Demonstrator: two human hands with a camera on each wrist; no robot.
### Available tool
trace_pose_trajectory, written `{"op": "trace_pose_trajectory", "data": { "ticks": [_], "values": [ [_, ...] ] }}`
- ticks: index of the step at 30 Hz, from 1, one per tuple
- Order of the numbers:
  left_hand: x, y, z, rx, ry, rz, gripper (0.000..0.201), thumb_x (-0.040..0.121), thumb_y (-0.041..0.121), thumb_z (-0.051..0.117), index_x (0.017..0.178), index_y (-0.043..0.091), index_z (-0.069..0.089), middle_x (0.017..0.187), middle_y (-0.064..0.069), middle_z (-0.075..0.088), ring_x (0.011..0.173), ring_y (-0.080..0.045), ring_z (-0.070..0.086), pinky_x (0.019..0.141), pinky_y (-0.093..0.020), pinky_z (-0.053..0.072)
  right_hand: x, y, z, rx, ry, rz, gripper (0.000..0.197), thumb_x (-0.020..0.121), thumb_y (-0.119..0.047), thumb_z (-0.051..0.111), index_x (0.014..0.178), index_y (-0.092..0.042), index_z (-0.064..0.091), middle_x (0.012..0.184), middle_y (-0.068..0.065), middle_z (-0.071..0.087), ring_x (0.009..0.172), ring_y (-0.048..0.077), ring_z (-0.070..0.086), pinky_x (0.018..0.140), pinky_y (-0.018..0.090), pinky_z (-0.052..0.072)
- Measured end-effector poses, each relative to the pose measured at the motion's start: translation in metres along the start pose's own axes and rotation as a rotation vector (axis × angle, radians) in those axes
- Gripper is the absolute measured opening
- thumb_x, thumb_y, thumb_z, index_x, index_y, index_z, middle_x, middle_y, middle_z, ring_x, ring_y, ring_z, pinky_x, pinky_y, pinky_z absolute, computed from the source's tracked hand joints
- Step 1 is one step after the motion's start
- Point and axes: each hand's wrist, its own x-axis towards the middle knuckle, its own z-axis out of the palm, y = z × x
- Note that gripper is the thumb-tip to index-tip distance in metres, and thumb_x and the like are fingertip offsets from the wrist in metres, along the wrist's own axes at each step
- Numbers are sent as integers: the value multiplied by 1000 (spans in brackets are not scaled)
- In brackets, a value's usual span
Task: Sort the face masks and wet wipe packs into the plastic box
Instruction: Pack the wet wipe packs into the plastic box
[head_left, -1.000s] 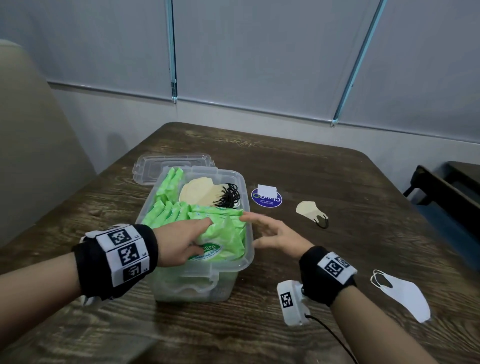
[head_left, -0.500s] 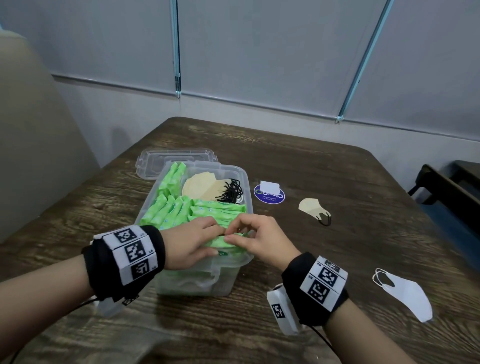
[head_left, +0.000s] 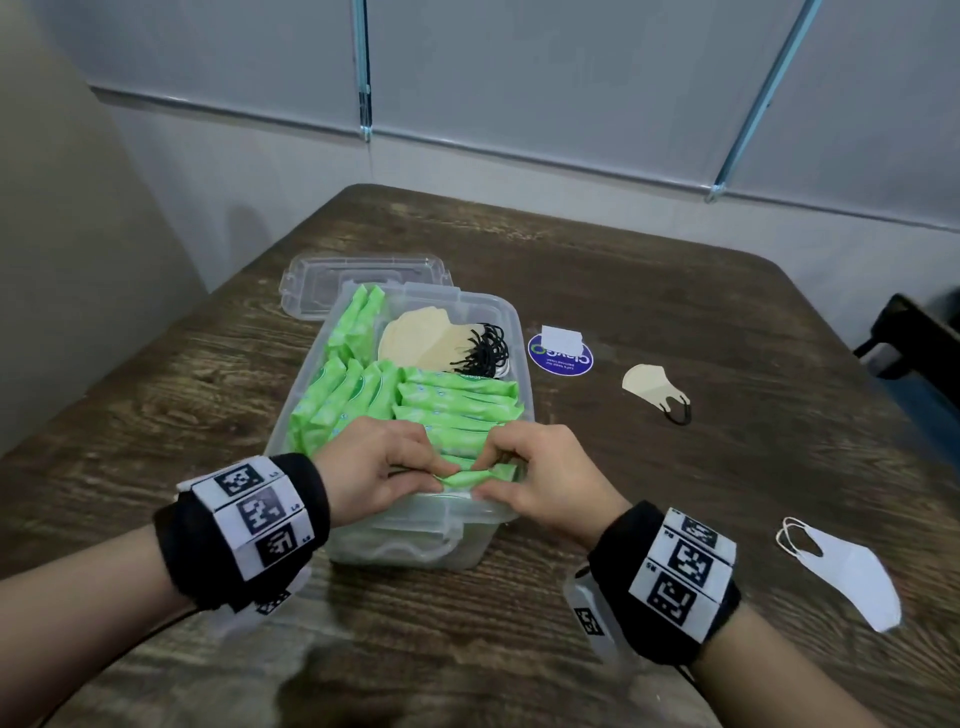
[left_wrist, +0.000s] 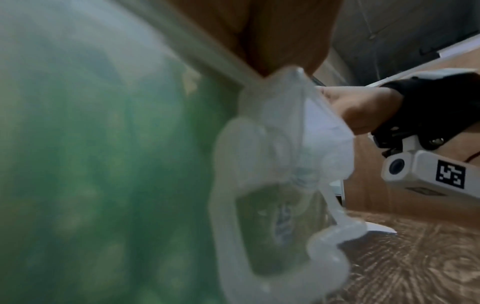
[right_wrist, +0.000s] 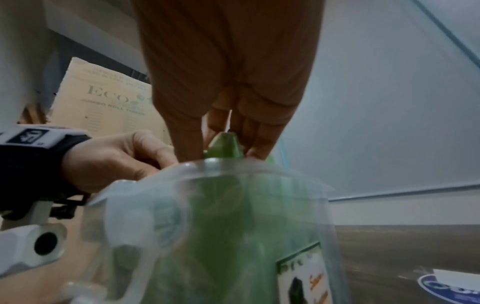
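**Wedging the last green pack into a crowded box**

I am pinching a green wet wipe pack (head_left: 475, 475) at the near end of the plastic box (head_left: 524, 364), my left hand (head_left: 376, 470) and right hand (head_left: 540, 475) each curling fingers (right_wrist: 255, 139) round its crumpled top edge. It is standing on edge just inside the near wall, bulging above the rim, soft and glossy, creasing where I am squeezing it.

I am judging the fit as tight: the row of packs (head_left: 457, 410) behind it is already filling the space, so pushing harder may be popping a neighbour upward or bowing the thin wall. The film looks slippery, so my pinch could be sliding off. If the pack is sitting proud, the lid (head_left: 363, 273) lying behind the box may not be closing later.

Beige masks (head_left: 421, 340) are lying at the far end inside. Out on the worktop (head_left: 675, 301), a beige mask (head_left: 652, 384) and a white mask (head_left: 852, 571) are waiting well apart to my right.
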Motion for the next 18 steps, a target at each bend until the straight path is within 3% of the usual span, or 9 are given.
{"op": "trace_pose_trajectory", "data": {
  "ticks": [4, 6, 8, 11, 14, 18],
  "values": [
    [1, -7, 5, 2, -15, -8, 50, 80, 61, 52, 90, 19, 77, 71, 5, 66, 71, -1, 56, 67, -1, 39, 10, -2, 3, -87, -97, 72, 15, 70, -19, 78, 80, -14, 69, 79, -9, 55, 79, 10, 53, 78, 28, 47],
    [6, -8, 8, 35, -29, -28, 44, 71, 56, 58, 86, 20, 77, 70, 2, 66, 74, -4, 55, 69, 1, 35, 14, -3, 3, -131, -142, 95, 13, 71, -18, 77, 81, -13, 71, 79, -9, 54, 79, 10, 52, 79, 29, 46],
    [10, -8, 10, 63, -35, -79, 43, 67, 52, 55, 82, 19, 78, 70, 2, 65, 81, -7, 53, 72, 4, 31, 17, -4, 3, -163, -171, 112, 14, 71, -18, 77, 83, -13, 72, 78, -9, 54, 78, 8, 49, 78, 27, 44],
    [12, -3, 8, 53, -68, -158, 40, 65, 57, 51, 86, 31, 73, 75, 18, 57, 85, 1, 51, 75, 3, 31, 16, -3, 1, -123, -193, 117, 14, 71, -17, 78, 83, -13, 71, 77, -8, 58, 69, 4, 49, 76, 26, 46],
    [6, 4, -1, 33, -101, -195, 41, 68, 60, 50, 103, 39, 56, 79, 29, 54, 81, 18, 52, 75, 0, 36, 10, 2, -8, -2, -183, 134, 15, 70, -17, 80, 82, -16, 70, 70, -8, 58, 62, 1, 51, 67, 16, 45],
    [-6, 9, -15, 38, -89, -226, 38, 74, 56, 52, 89, 28, 72, 78, 30, 55, 80, 20, 53, 73, 0, 38, 1, 5, -18, 82, -210, 149, 7, 76, -13, 76, 82, -14, 72, 65, -10, 62, 59, -4, 56, 60, 5, 38]
  ]
}}
